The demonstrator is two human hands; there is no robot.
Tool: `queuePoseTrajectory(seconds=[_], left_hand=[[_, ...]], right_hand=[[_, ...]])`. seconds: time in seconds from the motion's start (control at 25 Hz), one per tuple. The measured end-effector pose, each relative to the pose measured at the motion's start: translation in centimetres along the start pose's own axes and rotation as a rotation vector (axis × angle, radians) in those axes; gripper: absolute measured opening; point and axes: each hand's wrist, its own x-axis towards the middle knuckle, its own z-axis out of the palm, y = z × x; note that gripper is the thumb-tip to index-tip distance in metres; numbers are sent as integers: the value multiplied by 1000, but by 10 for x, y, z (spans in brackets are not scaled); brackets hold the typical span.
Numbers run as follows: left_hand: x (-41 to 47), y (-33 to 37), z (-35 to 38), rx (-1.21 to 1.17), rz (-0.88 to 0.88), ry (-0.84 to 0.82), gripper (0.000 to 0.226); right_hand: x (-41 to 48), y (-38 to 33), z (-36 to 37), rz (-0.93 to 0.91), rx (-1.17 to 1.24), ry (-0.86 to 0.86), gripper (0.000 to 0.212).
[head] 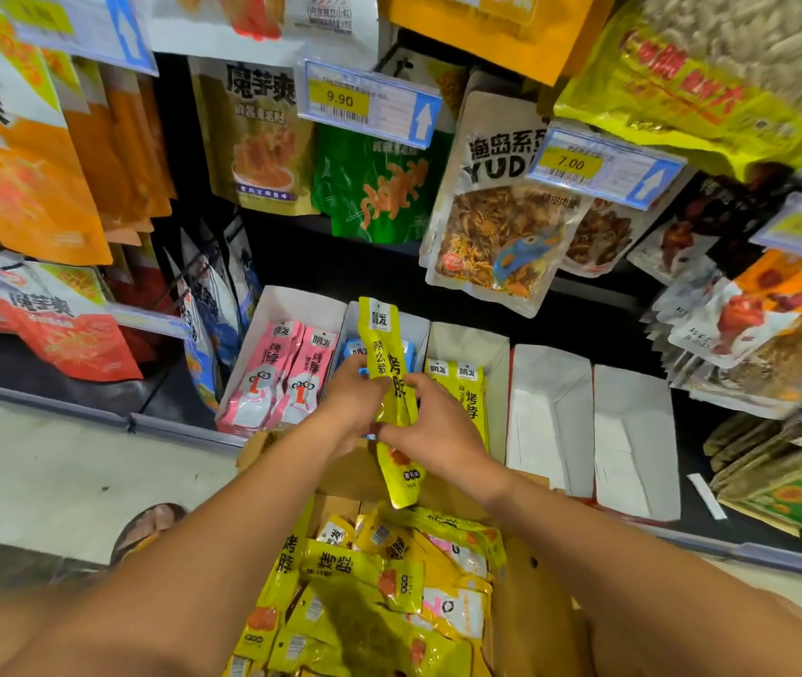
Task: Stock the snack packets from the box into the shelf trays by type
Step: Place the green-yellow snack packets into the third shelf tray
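Yellow packets (340,564), with a few pink ones among them, lie heaped in the open cardboard box (531,603) below two bare forearms. Above the box's far edge, the left hand (355,403) and the right hand (438,427) grip a long yellow packet (389,364) at its middle, fingers curled round it from either side. It stands nearly upright in front of the shelf trays. Behind it, pink packets (286,378) sit in the leftmost white tray, blue packets (352,351) in the next and matching yellow ones in the third tray (467,342). Two more white trays (550,412) stand to the right. Hanging snack bags (501,212) and price tags (340,97) marked 9.90 and 7.00 crowd the racks above.
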Motion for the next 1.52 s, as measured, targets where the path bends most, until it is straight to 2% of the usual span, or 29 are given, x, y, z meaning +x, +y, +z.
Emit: queuePoseTrajectory(seconds=[0.08, 0.16, 0.28, 0.44, 0.52, 0.68, 0.84, 1.16, 1.32, 1.52], left_hand=[[3, -4, 2, 13, 16, -51, 20], [5, -7, 3, 125, 76, -117, 22], [11, -24, -3, 634, 238, -176, 51], [25, -68, -14, 1248, 306, -211, 67], [28, -88, -13, 1451, 277, -229, 70], [34, -126, -18, 1682, 237, -228, 77], [37, -140, -20, 1713, 321, -153, 79], [39, -145, -17, 1725, 338, -129, 83], [40, -145, -16, 1736, 335, -127, 84], [41, -142, -19, 1764, 274, -184, 81]], right_hand=[[2, 4, -1, 28, -50, 5, 97], [7, 12, -2, 53, -50, 9, 94], [25, 38, -8, 106, -22, 34, 87], [56, 86, -27, 218, -130, 62, 82], [72, 112, -28, 254, -194, 64, 82], [102, 149, -7, 334, -202, 43, 85], [125, 171, 20, 356, -205, 29, 84], [146, 209, 55, 372, -249, -24, 77], [144, 218, 57, 332, -215, -74, 85], [132, 206, 37, 312, -221, -81, 78]])
